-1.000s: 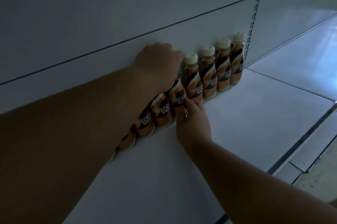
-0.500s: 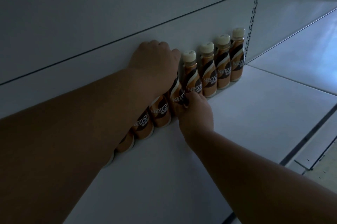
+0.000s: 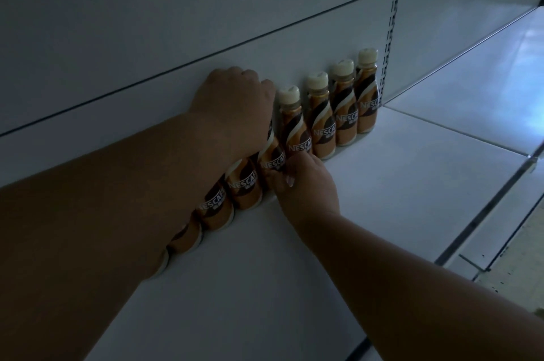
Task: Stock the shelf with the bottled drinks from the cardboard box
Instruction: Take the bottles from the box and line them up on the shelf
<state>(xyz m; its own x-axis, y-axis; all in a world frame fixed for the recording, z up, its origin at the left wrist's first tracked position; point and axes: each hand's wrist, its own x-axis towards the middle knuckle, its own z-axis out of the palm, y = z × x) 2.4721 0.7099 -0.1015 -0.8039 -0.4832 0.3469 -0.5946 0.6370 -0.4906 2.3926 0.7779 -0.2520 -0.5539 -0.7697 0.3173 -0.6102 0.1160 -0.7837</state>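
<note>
One back row of bottles (image 3: 322, 128) is set on the shelf (image 3: 382, 184) toward 12 o'clock, a bottle (image 3: 272, 159) grasped by left hand (image 3: 235, 104) and right hand (image 3: 306, 184); front rows remain.

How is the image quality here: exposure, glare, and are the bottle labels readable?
Head view: heavily underexposed and dim; labels on the bottles are faint but legible; a bluish bright patch glares on the neighbouring shelf at right; both hands, left hand and right hand, look dark, slightly soft.
</note>
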